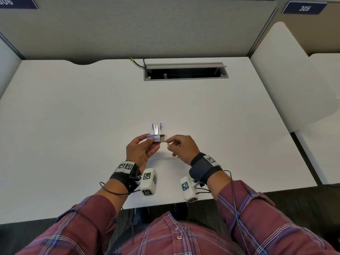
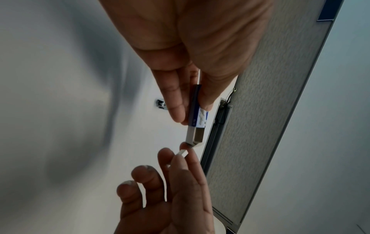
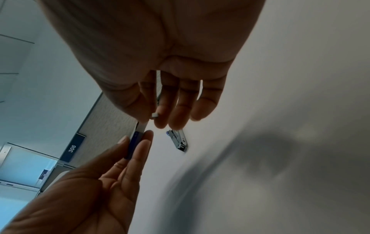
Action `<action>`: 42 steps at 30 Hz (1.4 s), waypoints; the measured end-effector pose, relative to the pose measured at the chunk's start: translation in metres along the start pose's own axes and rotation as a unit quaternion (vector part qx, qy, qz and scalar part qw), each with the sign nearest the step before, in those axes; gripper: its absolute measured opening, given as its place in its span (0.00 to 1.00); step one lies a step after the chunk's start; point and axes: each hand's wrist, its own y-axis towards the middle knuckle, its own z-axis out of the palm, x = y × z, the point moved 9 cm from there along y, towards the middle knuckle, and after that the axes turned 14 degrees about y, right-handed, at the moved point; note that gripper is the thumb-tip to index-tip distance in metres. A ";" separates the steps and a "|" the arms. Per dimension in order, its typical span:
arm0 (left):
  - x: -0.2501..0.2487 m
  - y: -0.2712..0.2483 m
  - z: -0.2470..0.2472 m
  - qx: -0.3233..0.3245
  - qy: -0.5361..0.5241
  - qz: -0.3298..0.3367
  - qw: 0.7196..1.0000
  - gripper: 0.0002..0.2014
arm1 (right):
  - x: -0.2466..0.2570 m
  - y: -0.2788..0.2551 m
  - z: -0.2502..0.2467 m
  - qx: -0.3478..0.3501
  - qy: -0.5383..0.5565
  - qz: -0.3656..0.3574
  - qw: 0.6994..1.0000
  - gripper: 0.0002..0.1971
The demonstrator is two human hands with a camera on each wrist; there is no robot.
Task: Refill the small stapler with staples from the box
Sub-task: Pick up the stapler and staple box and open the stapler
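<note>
My left hand (image 1: 150,141) grips a small blue and white staple box (image 1: 155,138) above the white desk, and the box's inner tray (image 2: 195,136) is slid out toward the right. Just past the tray's open end, my right hand (image 1: 170,144) pinches a short strip of staples (image 2: 182,152) between thumb and forefinger, with the other fingers loosely spread. The small stapler (image 1: 156,128) lies swung open on the desk right behind the box, blue with a metal channel (image 3: 178,140). Neither hand touches it.
The white desk (image 1: 92,116) stretches wide on both sides. A grey cable hatch (image 1: 185,71) with a cord sits open at the back. Grey partition panels (image 1: 128,30) wall in the desk behind and to the right.
</note>
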 end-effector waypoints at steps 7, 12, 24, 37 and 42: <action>0.008 0.002 -0.002 0.009 0.023 -0.008 1.000 0.15 | -0.015 0.008 -0.032 -0.087 -0.082 -0.015 0.993 0.08; 0.016 0.005 -0.007 -0.007 0.047 -0.004 0.999 0.17 | -0.054 0.015 -0.072 -0.123 -0.202 0.061 0.970 0.05; 0.031 0.007 0.009 -0.004 0.056 -0.014 0.998 0.17 | -0.072 0.017 -0.085 -0.109 -0.214 0.047 0.970 0.04; 0.030 0.003 0.042 0.026 0.077 0.003 0.997 0.14 | -0.018 0.011 -0.049 -0.029 0.097 0.008 0.995 0.10; 0.026 0.003 0.047 0.043 0.072 0.016 0.996 0.17 | -0.014 0.013 -0.047 -0.018 0.074 0.000 0.997 0.07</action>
